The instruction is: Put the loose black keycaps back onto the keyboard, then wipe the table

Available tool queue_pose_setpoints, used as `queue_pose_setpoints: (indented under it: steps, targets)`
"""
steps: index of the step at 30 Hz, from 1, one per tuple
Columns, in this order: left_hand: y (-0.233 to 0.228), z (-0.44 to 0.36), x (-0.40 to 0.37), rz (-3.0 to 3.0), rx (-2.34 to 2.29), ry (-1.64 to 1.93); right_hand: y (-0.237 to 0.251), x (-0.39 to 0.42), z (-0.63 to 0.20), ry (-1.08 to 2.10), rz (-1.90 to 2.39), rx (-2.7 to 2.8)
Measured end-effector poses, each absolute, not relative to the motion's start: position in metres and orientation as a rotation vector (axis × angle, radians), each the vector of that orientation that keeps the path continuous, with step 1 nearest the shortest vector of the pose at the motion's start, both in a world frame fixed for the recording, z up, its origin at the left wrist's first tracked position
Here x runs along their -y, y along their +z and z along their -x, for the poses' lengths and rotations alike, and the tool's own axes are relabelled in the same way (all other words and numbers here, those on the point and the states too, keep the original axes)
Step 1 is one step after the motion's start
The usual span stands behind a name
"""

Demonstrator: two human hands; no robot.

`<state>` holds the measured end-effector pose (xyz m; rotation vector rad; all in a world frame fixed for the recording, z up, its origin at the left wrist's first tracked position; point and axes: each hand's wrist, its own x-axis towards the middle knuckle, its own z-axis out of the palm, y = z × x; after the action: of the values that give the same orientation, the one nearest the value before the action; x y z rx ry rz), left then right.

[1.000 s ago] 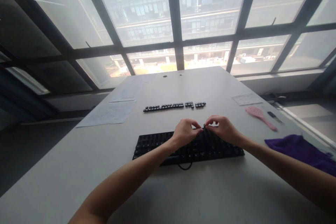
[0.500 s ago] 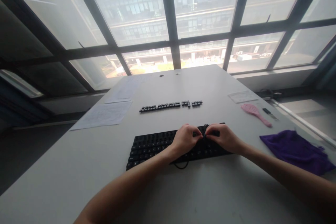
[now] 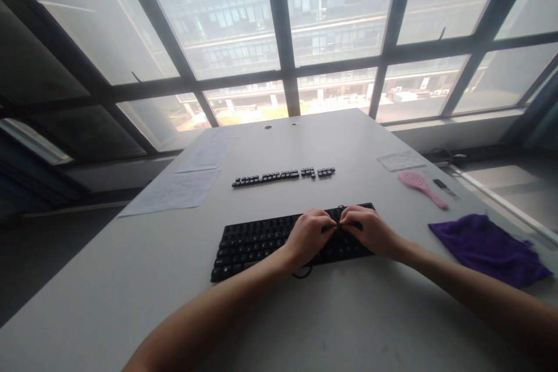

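Observation:
A black keyboard (image 3: 257,244) lies on the white table in front of me, its top rows showing bare where keycaps are off. Over its right part, my left hand (image 3: 310,235) and my right hand (image 3: 368,229) come together almost touching. Each has thumb and forefinger pinched on what looks like one small black keycap at the keyboard's surface, mostly hidden by the fingertips. Behind the keyboard, loose black keycaps (image 3: 279,176) stand in rows, grouped much like the keys of a keyboard.
Paper sheets (image 3: 172,192) lie at the left. To the right are a clear plastic bag (image 3: 401,160), a pink hairbrush (image 3: 418,182), a black-handled screwdriver (image 3: 442,186) and a purple cloth (image 3: 488,250). A cable loop (image 3: 303,273) pokes out at the keyboard's front edge.
The whole view has shifted slightly. Both hands stay pinched at the same spot on the keyboard, with barely any movement.

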<state>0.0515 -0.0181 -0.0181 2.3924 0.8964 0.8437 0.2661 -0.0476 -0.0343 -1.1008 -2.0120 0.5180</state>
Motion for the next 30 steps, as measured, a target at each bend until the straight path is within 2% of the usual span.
queue_pose_setpoints:
  steps: [10, 30]
  targets:
    - [-0.017, -0.05, 0.009, -2.212, -0.878, 0.822, -0.036, 0.044, -0.267, 0.555, 1.141, 1.969]
    - [-0.031, -0.054, 0.014, -2.421, -0.809, 0.893, -0.036, 0.047, -0.263, 0.48, 1.068, 2.076]
